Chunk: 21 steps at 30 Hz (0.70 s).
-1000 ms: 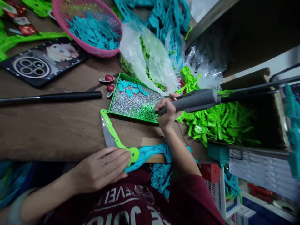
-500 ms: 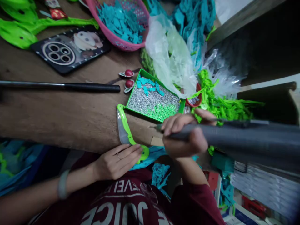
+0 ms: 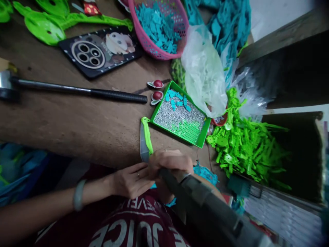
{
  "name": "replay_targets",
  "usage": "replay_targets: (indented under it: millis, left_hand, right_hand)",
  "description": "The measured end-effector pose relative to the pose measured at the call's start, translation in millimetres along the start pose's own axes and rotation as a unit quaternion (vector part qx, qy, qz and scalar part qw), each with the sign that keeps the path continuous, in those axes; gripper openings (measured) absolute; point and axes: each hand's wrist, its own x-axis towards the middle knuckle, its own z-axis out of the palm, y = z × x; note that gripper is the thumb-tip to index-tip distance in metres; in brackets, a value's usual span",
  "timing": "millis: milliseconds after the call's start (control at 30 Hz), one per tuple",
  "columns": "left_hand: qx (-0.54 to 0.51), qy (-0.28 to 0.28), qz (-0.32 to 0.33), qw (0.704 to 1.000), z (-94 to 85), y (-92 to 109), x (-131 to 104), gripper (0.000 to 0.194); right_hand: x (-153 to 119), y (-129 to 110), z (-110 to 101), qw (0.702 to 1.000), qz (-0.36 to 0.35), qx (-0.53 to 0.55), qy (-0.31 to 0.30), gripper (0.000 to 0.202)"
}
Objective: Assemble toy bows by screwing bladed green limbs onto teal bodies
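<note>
In my right hand [image 3: 171, 163] is a dark electric screwdriver [image 3: 203, 199], gripped with the body slanting to the lower right. Its tip is hidden behind the hand. My left hand [image 3: 132, 180] presses its fingers together at the near end of a lime-green plastic piece [image 3: 146, 133] with a clear, blade-like panel. Both hands nearly meet over that end and cover it. Just beyond the piece lies a green tray [image 3: 177, 135] of small silver screws, with several small turquoise plastic bits on top.
A hammer [image 3: 118, 96] and a phone [image 3: 89, 51] lie at the left. A pink basket [image 3: 159, 53] holds turquoise pieces. Beside it is a plastic bag [image 3: 203, 68]. Lime-green parts [image 3: 246, 147] are heaped at the right. Two red-and-white pieces [image 3: 157, 96] touch or nearly touch the tray.
My right hand has brought the electric screwdriver left and down onto the near end of the lime-green piece. The screwdriver now slants downward. The whole view has shifted somewhat.
</note>
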Motion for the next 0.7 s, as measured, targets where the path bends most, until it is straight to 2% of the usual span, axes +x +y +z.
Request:
replay_targets:
  millis: [67, 100, 133, 167, 200, 267, 300, 367, 500, 700]
  left_hand:
    - [-0.007, 0.006, -0.011, 1.000, -0.2, 0.4, -0.1, 0.035]
    - [-0.004, -0.005, -0.009, 1.000, -0.4, 0.5, -0.2, 0.034]
    - [0.005, -0.023, -0.004, 1.000, -0.5, 0.5, -0.3, 0.034]
    - [0.017, -0.040, 0.003, 0.999, -0.5, 0.4, -0.5, 0.035]
    - [0.030, -0.056, 0.011, 0.998, -0.4, 0.4, -0.8, 0.037]
    - [0.050, -0.071, 0.023, 0.996, 0.1, 0.2, -1.1, 0.040]
    - [0.052, -0.071, 0.026, 0.996, 0.2, 0.1, -1.2, 0.041]
    - [0.046, -0.071, 0.028, 0.996, 0.1, 0.1, -0.9, 0.041]
    - [0.040, -0.093, 0.020, 0.995, -2.2, 0.6, 0.6, 0.041]
    - [0.035, -0.104, 0.016, 0.994, -3.9, 0.9, 3.0, 0.041]
  right_hand:
    - [12.4, -5.5, -14.0, 0.995, -0.041, 0.008, -0.093, 0.012]
    - [18.3, -9.5, -24.2, 0.993, -0.037, -0.001, -0.114, 0.014]
    - [23.5, -13.3, -35.9, 0.994, -0.023, -0.017, -0.104, 0.017]
    - [27.9, -15.9, -48.2, 0.998, -0.014, -0.037, -0.052, 0.022]
    - [31.3, -16.6, -60.4, 0.998, -0.016, -0.054, 0.038, 0.027]
    - [35.6, -10.5, -81.9, 0.969, -0.018, -0.081, 0.232, 0.027]
    - [36.7, -4.3, -90.3, 0.949, -0.010, -0.091, 0.301, 0.023]
    - [37.5, 10.7, -100.9, 0.920, 0.021, -0.104, 0.376, 0.019]
    - [36.1, 30.4, -103.9, 0.912, 0.047, -0.126, 0.388, 0.024]
    - [32.7, 32.7, -102.1, 0.919, 0.095, -0.141, 0.356, 0.022]
